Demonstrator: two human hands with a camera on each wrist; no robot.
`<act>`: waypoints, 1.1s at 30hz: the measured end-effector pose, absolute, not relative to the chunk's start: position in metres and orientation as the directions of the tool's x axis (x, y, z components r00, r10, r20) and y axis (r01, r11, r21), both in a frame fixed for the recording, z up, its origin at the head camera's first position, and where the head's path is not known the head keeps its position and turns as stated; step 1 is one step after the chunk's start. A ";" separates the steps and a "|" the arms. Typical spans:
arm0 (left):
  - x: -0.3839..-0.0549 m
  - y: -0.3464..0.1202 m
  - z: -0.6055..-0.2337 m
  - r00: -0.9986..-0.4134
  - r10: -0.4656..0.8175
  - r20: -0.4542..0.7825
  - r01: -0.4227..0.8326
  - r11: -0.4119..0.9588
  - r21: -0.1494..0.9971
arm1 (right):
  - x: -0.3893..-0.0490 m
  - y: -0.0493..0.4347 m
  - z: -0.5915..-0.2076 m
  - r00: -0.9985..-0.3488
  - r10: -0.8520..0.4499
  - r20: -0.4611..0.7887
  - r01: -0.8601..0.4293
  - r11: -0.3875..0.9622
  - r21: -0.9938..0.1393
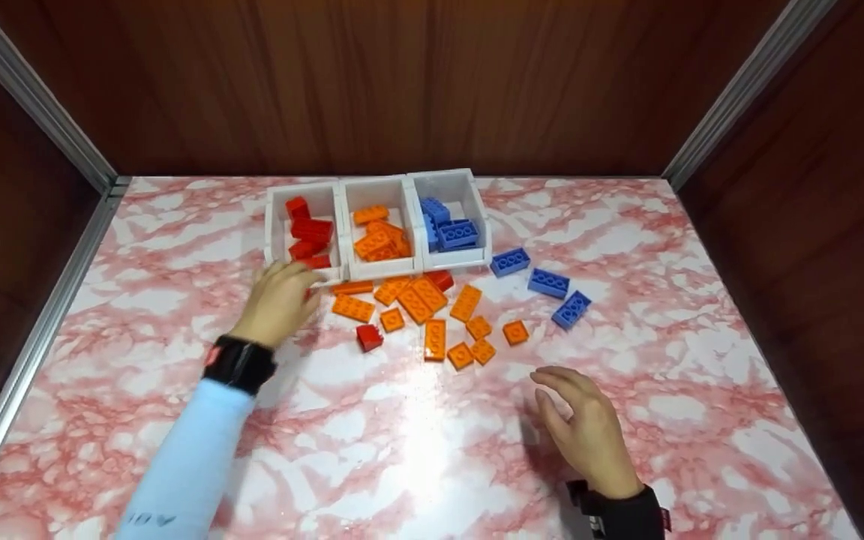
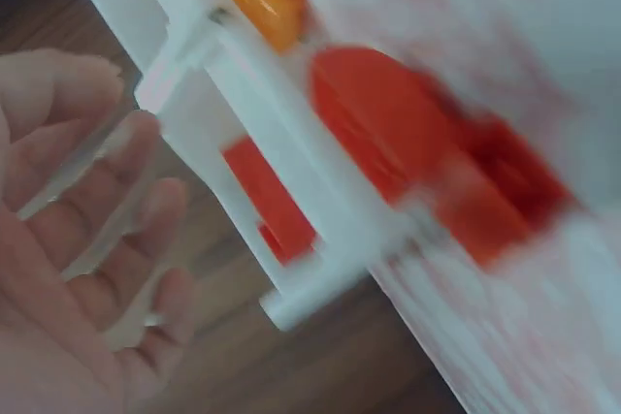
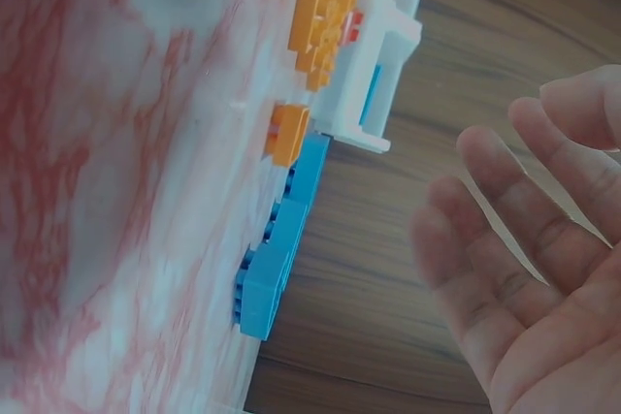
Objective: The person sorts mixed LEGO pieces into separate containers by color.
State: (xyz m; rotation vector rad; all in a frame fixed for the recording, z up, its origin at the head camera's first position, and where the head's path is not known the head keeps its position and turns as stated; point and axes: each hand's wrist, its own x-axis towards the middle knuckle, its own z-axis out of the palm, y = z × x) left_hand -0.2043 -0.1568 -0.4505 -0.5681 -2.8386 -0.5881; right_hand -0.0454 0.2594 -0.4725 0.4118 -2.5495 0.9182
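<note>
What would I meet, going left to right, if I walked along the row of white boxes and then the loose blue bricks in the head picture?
left white box with red bricks → middle white box with orange bricks → right white box with blue bricks → first loose blue brick → second loose blue brick → third loose blue brick

Three white bins (image 1: pixel 383 268) are seen at the upper centre of the frame. Outside them, three loose blue bricks (image 1: pixel 549 283), about a dozen orange bricks (image 1: pixel 435 340) and at least two red bricks (image 1: pixel 369 338) can be counted.
</note>
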 end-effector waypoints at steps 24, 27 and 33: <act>-0.152 -0.197 -0.489 -0.983 0.172 0.059 0.182 0.917 0.355 | -0.067 0.237 -0.481 -0.882 -0.277 0.382 -0.443 0.764 -0.469; -0.144 -0.191 -0.486 -0.980 0.192 0.054 0.198 0.914 0.355 | -0.075 0.233 -0.481 -0.879 -0.304 0.368 -0.454 0.770 -0.448; -0.136 -0.182 -0.468 -0.970 0.216 0.115 0.243 0.899 0.364 | -0.088 0.225 -0.480 -0.861 -0.358 0.360 -0.495 0.753 -0.433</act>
